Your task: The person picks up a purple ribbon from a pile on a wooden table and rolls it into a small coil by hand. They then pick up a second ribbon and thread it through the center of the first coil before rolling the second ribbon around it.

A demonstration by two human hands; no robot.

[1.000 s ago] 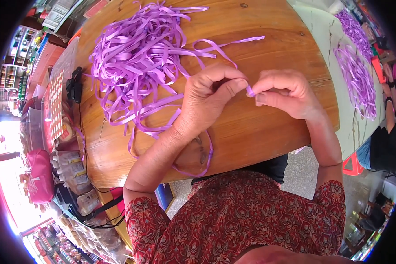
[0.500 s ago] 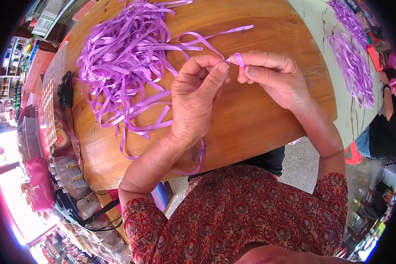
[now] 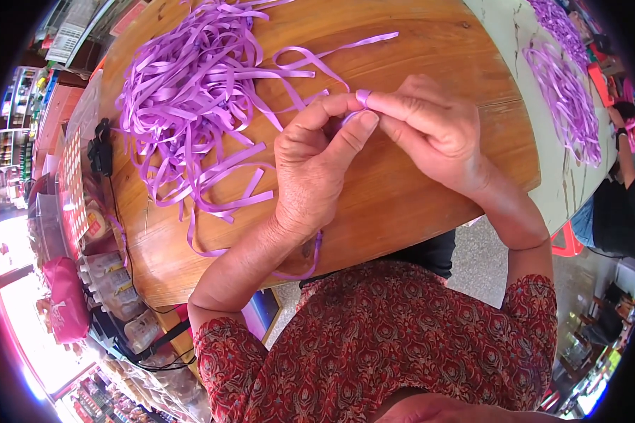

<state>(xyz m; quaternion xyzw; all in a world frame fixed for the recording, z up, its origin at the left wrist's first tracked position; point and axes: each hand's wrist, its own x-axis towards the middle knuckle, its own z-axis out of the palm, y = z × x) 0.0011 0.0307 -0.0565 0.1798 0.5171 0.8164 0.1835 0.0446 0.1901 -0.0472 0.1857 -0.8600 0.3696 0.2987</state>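
Note:
My left hand (image 3: pixel 316 155) pinches a narrow purple ribbon (image 3: pixel 316 61) between thumb and forefinger. My right hand (image 3: pixel 434 130) meets it fingertip to fingertip, and a small loop of the same ribbon (image 3: pixel 363 97) wraps over the tip of its forefinger. One ribbon end trails away from my fingers onto the table's far side. Whatever knot or crossing lies between the thumbs is hidden by the fingers. Left of my hands lies a large tangled heap of purple ribbons (image 3: pixel 190 92), with loose ends reaching toward my left wrist.
A varnished wooden table (image 3: pixel 416 194) carries the heap. Beyond its right edge, a pale marbled table (image 3: pixel 504 42) holds another purple ribbon bundle (image 3: pixel 561 106). A black cable (image 3: pixel 101 148) hangs at the left edge near a pink bag (image 3: pixel 67 299). Another person's arm (image 3: pixel 626 155) shows far right.
My right hand has moved left against my left fingertips, its forefinger now reaching over the left thumb with the ribbon loop on it. My left hand has stayed nearly in place.

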